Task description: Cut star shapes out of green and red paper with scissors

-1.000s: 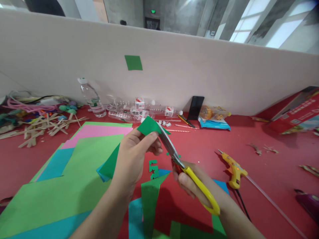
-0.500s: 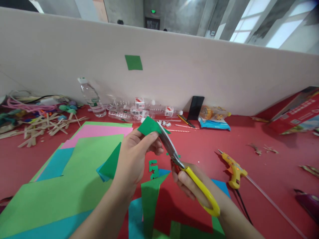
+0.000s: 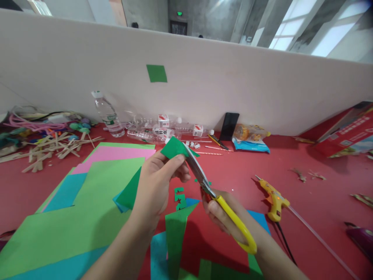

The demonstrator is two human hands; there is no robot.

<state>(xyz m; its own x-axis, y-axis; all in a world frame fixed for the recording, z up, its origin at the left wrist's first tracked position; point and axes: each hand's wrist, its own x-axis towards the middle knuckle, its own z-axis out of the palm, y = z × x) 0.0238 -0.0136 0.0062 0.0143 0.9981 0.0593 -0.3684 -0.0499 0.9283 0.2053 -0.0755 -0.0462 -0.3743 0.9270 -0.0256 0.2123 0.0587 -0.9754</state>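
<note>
Fingers of the left hand pinching a small green paper, scissors gripped in the right hand

Paper's held up over the red table, blades along its right edge with a sliver of green poking out past them. Pretty much nothing's shifted in the last second, so I'd guess the cut isn't any further along. Right fingers are wrapped round the yellow handle. Star-holed green scraps lie just below, coloured sheets crowd the left, bottles line the white partition at the back. Red table shows between scissors and glue gun, so that side looks roomier
</note>
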